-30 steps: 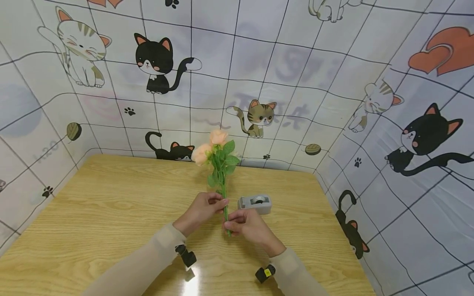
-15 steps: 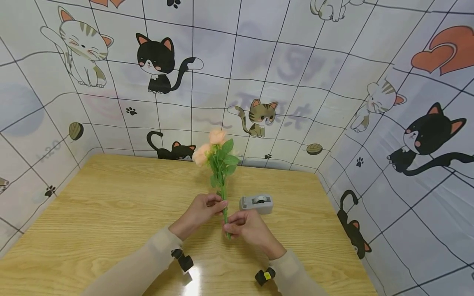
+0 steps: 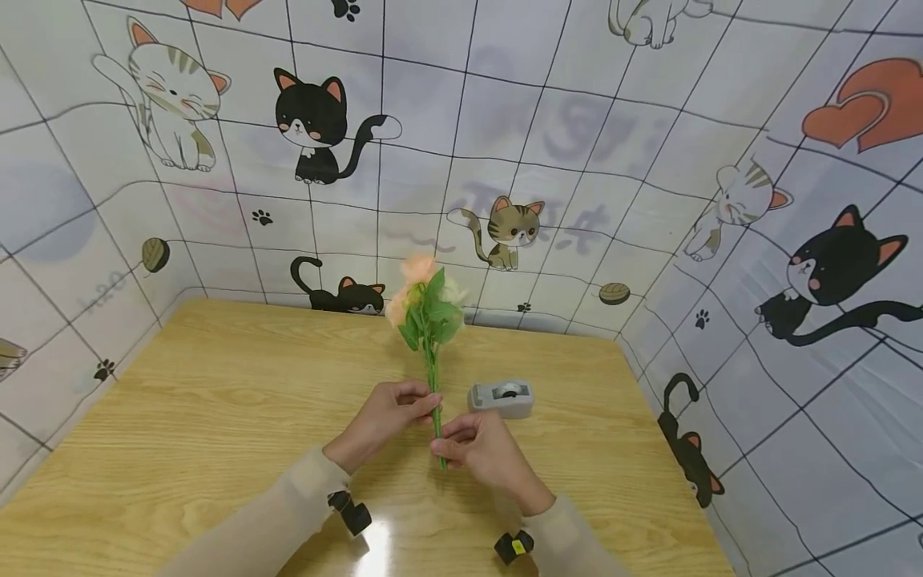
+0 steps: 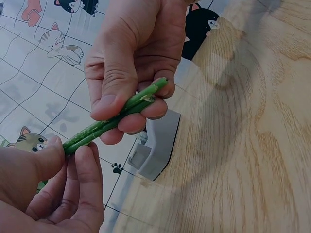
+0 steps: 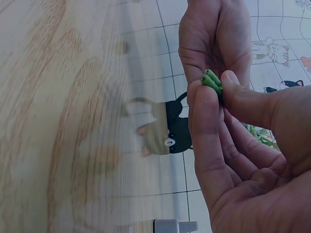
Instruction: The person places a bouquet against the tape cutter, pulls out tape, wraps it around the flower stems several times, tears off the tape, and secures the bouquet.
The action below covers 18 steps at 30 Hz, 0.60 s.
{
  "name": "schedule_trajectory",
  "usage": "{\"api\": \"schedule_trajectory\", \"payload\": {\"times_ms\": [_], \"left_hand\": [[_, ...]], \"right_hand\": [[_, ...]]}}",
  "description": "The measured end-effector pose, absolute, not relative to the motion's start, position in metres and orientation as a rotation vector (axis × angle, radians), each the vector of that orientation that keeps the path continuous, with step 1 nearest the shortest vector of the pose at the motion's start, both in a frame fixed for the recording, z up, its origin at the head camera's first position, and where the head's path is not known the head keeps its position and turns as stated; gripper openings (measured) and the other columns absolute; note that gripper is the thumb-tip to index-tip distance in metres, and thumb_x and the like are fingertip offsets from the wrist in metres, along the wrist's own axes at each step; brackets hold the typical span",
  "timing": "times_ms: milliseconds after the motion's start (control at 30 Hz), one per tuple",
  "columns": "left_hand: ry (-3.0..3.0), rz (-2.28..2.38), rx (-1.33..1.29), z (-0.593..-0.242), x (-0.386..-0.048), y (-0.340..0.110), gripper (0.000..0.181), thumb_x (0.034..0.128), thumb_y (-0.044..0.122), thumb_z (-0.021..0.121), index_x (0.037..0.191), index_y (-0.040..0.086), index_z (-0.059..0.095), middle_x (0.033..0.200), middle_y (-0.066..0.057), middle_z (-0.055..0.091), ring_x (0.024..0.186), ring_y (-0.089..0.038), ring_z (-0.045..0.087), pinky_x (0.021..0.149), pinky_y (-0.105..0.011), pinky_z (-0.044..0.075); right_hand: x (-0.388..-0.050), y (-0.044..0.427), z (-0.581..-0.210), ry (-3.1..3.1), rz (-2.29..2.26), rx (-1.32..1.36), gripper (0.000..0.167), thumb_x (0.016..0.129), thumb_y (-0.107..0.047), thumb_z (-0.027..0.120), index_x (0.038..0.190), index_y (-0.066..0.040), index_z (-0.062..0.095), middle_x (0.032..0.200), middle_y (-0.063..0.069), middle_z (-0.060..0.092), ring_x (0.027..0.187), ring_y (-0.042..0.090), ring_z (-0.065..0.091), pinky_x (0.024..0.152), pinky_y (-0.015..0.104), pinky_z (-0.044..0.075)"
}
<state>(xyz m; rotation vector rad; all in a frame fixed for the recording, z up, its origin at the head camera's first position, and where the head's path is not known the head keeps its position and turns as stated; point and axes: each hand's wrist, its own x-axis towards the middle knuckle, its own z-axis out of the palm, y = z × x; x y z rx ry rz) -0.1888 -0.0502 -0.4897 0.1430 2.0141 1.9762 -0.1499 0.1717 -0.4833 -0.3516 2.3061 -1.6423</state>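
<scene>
A small bunch of flowers (image 3: 425,300) with peach and pale cream blooms and green leaves stands roughly upright over the table. My left hand (image 3: 392,410) pinches its green stems (image 4: 90,136) about midway between thumb and fingers. Lower down, my right hand (image 3: 485,449) pinches the same stems between thumb and fingertips, close to the cut ends (image 5: 211,80). In the left wrist view the stems lie side by side, their ends jutting just past the right hand's fingers. Just behind the right hand sits a grey tape dispenser (image 3: 501,398), apart from both hands.
The wooden table (image 3: 238,385) reaches back to a wall sheet (image 3: 411,176) printed with cartoon cats and grid lines. A similar sheet rises on the left and right sides. Each wrist wears a small black camera (image 3: 351,513).
The flowers have turned a little about their stems, so more of a pale bloom shows on the right. Both hands still pinch the stems; the left hand has shifted slightly down.
</scene>
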Motion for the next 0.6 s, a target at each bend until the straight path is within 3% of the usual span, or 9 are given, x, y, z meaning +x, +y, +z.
{"api": "schedule_trajectory", "payload": {"times_ms": [600], "left_hand": [[2.108,1.98,0.138,-0.4794,-0.1782,-0.0499,0.029,0.1119,0.024,0.083,0.125,-0.002,0.085,0.119,-0.015,0.087,0.103,-0.014,0.083,0.104,-0.046,0.071]], "right_hand": [[-0.1453,0.1653,-0.4849,2.406,-1.591,-0.359,0.017,0.104,-0.017,0.092,0.107,-0.001,0.086,0.094,0.01,0.089,0.075,0.018,0.083,0.072,0.039,0.072]]}}
